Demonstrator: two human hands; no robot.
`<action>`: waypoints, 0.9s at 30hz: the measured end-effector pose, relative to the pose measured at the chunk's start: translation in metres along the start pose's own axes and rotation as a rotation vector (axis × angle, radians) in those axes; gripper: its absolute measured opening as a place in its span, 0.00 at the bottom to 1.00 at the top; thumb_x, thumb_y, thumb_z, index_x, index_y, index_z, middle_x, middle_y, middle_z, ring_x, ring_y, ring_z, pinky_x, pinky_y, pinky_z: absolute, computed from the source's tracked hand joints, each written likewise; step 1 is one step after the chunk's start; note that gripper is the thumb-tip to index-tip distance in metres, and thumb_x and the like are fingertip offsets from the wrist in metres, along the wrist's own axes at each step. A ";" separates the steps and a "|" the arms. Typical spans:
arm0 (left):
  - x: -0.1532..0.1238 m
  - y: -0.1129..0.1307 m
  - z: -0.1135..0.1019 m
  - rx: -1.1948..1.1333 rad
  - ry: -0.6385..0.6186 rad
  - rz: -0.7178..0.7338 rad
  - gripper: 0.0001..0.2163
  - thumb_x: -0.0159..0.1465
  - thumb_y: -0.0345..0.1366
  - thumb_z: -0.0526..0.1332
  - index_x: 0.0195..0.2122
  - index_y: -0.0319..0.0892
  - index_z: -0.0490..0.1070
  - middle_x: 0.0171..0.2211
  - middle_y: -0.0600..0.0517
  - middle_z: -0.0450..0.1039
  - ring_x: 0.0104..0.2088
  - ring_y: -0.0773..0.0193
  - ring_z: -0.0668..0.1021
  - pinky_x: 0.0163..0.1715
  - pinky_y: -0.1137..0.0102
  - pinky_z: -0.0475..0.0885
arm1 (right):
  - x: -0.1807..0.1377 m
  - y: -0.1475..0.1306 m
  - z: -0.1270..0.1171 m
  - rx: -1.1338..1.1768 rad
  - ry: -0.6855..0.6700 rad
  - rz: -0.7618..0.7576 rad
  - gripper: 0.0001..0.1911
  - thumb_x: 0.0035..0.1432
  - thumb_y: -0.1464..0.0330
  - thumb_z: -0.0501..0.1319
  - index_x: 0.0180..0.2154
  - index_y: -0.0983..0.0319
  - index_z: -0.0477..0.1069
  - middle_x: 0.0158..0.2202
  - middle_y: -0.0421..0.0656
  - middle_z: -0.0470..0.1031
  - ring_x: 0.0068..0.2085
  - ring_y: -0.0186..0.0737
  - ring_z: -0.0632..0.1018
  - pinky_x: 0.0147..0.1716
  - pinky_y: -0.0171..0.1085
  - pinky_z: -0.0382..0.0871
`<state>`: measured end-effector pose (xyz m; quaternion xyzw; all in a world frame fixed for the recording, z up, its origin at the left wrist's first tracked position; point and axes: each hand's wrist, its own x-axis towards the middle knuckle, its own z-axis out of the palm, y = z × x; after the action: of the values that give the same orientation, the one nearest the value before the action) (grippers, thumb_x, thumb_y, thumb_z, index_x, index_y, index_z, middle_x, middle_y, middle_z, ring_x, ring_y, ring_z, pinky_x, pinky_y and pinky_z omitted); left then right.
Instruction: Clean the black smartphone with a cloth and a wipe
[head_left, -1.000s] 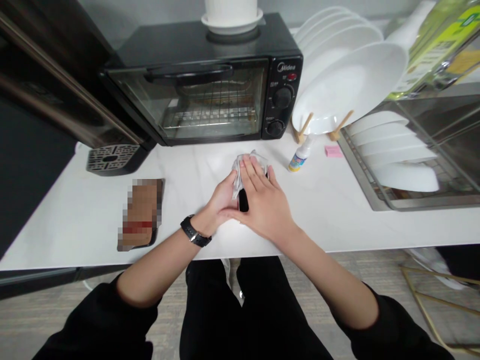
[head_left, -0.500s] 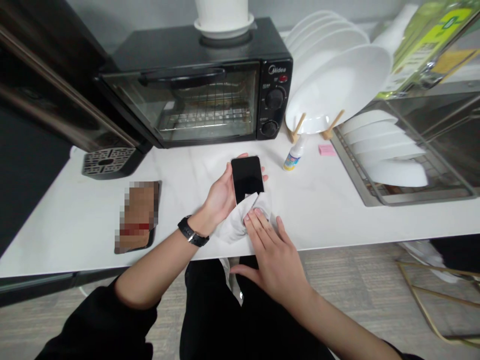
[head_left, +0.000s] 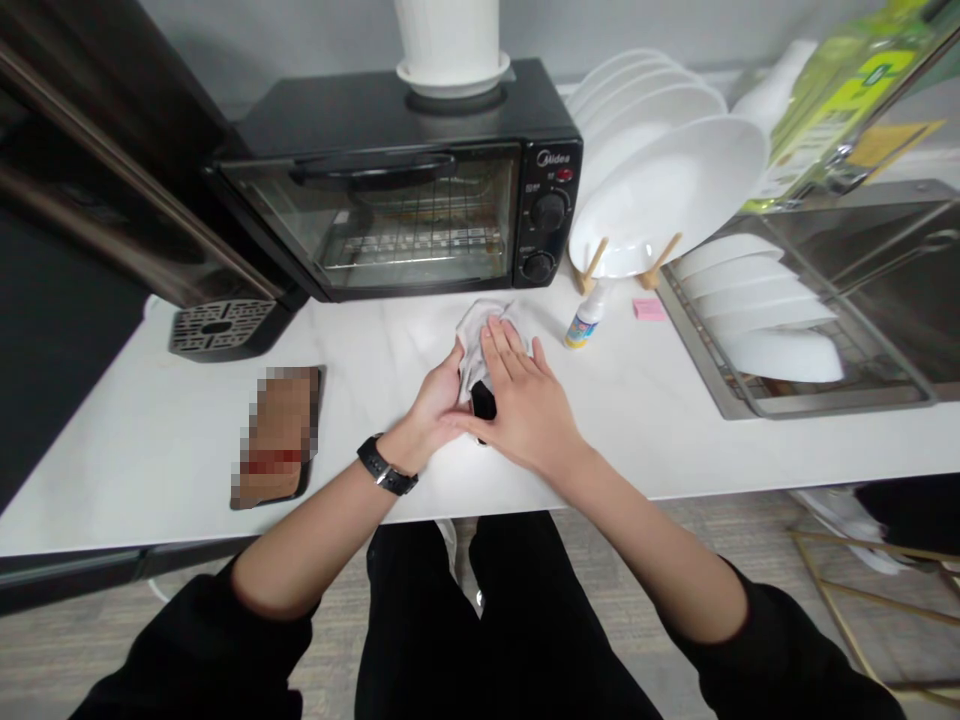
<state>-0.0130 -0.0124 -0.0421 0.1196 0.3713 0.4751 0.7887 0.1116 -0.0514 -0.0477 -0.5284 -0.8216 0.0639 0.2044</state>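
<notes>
Your left hand [head_left: 435, 405] grips the phone [head_left: 484, 401] by its edge to steady it, while your flattened right hand [head_left: 525, 400] presses the cloth [head_left: 474, 330] across its screen.

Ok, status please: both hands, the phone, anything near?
Left hand grips black phone. Right hand presses white cloth flat on it. Small spray bottle stands apart, to the right.

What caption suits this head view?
Left hand holds a black phone while right hand presses a white cloth on it.
</notes>
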 end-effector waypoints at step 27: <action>-0.005 0.001 0.000 0.042 -0.074 -0.038 0.29 0.79 0.51 0.50 0.73 0.40 0.66 0.64 0.43 0.79 0.69 0.54 0.78 0.79 0.59 0.64 | -0.031 -0.004 0.011 -0.062 0.105 0.076 0.57 0.70 0.36 0.47 0.78 0.76 0.47 0.81 0.58 0.46 0.82 0.59 0.55 0.80 0.64 0.52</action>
<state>-0.0150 -0.0163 -0.0398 0.1465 0.3541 0.4474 0.8080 0.1152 -0.0793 -0.0649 -0.5681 -0.7906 0.0183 0.2278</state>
